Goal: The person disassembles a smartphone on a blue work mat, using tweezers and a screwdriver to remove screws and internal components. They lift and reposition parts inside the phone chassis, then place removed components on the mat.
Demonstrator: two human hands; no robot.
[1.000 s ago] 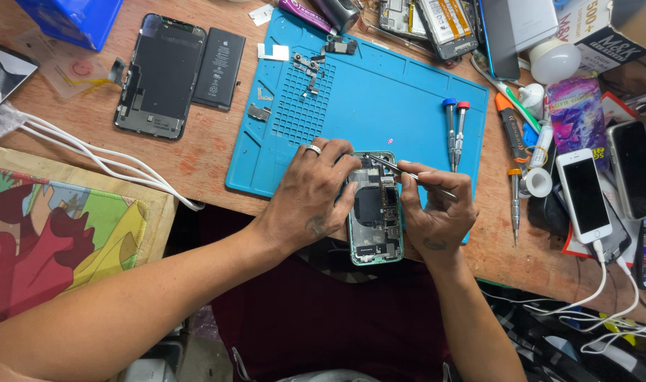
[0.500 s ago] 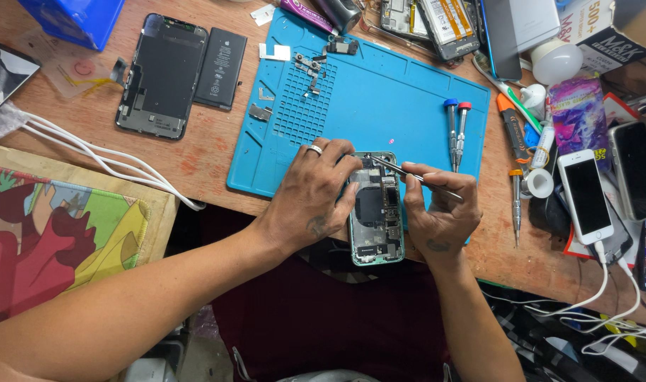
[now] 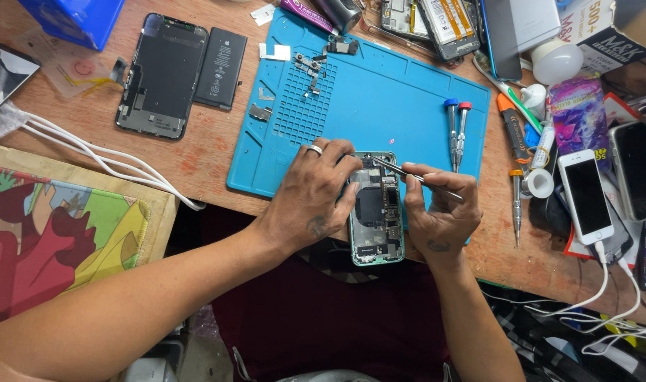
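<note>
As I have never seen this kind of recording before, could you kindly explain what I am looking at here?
The view comes from a camera worn on a person's head, looking down at their own two bare hands at a cluttered wooden table. The left hand, with a ring, steadies an opened phone whose inner parts are showing, at the near edge of a blue work mat. The right hand holds thin metal tweezers with the tip over the phone's upper part. On the mat lie small metal parts and two screwdrivers. To the left lie a removed screen and a black battery; to the right, a white phone on a cable.
</note>
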